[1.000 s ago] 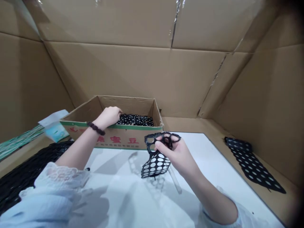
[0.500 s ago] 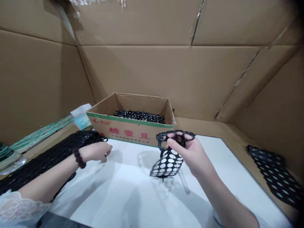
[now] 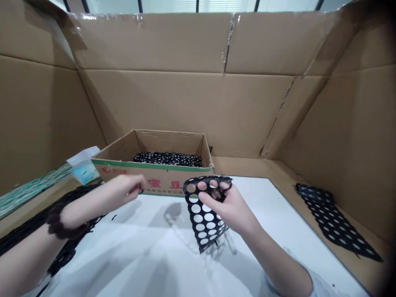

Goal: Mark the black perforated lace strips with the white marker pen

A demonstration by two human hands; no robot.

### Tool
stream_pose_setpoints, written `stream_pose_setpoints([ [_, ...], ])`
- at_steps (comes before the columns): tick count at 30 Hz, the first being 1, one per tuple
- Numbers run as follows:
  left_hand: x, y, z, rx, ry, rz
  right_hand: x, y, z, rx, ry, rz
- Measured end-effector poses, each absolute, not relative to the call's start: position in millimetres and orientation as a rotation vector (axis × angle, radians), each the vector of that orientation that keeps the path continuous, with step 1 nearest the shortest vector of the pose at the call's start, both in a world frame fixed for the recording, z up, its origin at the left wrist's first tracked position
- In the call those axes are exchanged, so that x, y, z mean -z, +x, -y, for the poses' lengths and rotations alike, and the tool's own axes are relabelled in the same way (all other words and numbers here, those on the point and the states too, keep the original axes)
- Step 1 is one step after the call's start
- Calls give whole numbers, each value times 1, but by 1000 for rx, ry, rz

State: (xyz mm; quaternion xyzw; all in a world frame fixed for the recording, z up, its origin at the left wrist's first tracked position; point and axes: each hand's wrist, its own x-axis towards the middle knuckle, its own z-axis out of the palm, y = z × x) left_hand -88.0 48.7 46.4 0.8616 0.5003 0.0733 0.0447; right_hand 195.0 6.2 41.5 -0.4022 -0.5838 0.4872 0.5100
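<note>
While the right hand (image 3: 230, 206) grips a black perforated mesh strip with round holes (image 3: 204, 214) by its upper end, thumb on the front face and fingers behind, the strip hangs down over the white table surface (image 3: 278, 222), tilted, its lower end just above the surface. Left hand (image 3: 123, 189) is blurred; fingers look pinched together near the front wall of the open brown cardboard box with green rim and red printed characters (image 3: 161, 183), but whether anything is held between them cannot be told. Dark beaded bracelet (image 3: 57, 220) sits on the left wrist. Inside the box lies a layer of more black perforated pieces (image 3: 168, 159). Black mesh pile (image 3: 37, 225) lies at the left edge of the table, under the left forearm. Another black perforated strip (image 3: 332, 220) lies flat on the cardboard ledge at right, well apart from both hands. Tall brown cardboard walls (image 3: 185, 103) surround the work area
</note>
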Motion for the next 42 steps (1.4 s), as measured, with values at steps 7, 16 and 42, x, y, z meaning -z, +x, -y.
stream_pose_setpoints([
  [7, -106, -40, -90, -716, 2984, -1777, -43, 192, 1, -1101, -937, 1582],
  [16, -89, 16, -40, -591, 2756, -995, -42, 198, -2, -1053, -833, 1799],
  [42, -58, 39, -29, -992, 2729, -1107, -42, 203, -12, -780, -1077, 2080],
])
